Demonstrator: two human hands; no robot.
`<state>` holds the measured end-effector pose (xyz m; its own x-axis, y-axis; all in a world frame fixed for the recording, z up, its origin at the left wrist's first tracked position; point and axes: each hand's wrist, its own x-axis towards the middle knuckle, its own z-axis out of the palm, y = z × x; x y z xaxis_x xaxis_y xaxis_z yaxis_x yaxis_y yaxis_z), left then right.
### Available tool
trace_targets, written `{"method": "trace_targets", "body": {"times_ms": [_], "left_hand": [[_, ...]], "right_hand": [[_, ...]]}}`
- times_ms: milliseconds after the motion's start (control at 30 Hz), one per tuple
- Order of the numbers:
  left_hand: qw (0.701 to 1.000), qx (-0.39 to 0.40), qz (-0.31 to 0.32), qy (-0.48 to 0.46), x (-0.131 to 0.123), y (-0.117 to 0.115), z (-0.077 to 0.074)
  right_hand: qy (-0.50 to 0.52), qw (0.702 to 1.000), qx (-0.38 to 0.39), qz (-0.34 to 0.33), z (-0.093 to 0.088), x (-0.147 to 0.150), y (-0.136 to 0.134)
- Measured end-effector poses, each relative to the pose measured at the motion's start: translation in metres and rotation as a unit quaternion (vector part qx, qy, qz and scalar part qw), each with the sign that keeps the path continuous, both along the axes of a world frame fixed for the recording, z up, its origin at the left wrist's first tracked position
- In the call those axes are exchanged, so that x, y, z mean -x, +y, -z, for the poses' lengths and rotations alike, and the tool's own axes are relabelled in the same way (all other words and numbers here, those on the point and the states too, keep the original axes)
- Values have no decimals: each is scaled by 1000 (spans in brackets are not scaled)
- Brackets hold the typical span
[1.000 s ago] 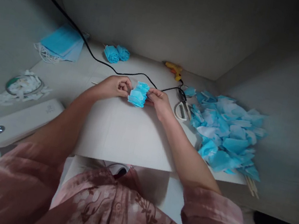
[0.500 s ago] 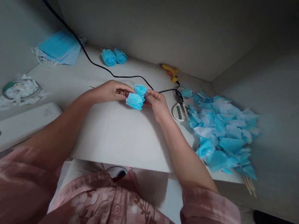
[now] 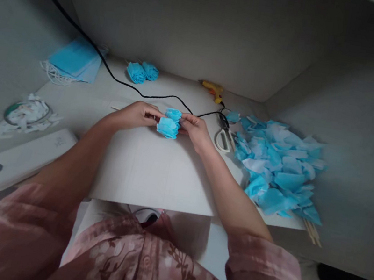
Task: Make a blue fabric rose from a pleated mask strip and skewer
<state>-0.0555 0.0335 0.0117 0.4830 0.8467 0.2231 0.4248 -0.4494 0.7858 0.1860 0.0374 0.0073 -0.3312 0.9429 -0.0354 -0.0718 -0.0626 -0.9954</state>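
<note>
A blue flower of layered mask fabric (image 3: 168,126) is held between my two hands above the white table (image 3: 153,172). My left hand (image 3: 143,115) pinches its left side, fingers closed. From the right, my right hand (image 3: 193,129) grips it with thumb and fingers. Some fingertips are hidden behind the petals. A thin stick (image 3: 115,108) shows its end just left of my left hand. Two finished-looking blue fabric roses (image 3: 136,73) lie farther back on the table.
A heap of cut blue and white fabric pieces (image 3: 285,167) covers the right side, with sticks (image 3: 312,233) under it. Scissors (image 3: 224,139) and a yellow glue gun (image 3: 212,91) lie nearby. Leftward are stacked masks (image 3: 75,60), a bowl of white scraps (image 3: 28,114) and a white power bank (image 3: 26,157).
The blue flower has turned slightly and shifted a little to the left between my fingers. Both hands keep their hold; nothing else has visibly moved.
</note>
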Motion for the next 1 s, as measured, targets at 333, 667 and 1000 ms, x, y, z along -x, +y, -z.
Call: {"method": "trace_targets", "body": {"times_ms": [333, 667, 1000], "left_hand": [[1000, 0, -6, 1, 0, 0, -1], [1000, -4, -10, 22, -1, -3, -3], [1000, -11, -19, 13, -1, -1, -3]], "right_hand": [[-3, 1000, 1, -3, -1, 1, -1], [-11, 999, 37, 2, -4, 0, -2], [-9, 999, 16, -27, -6, -1, -5]]}}
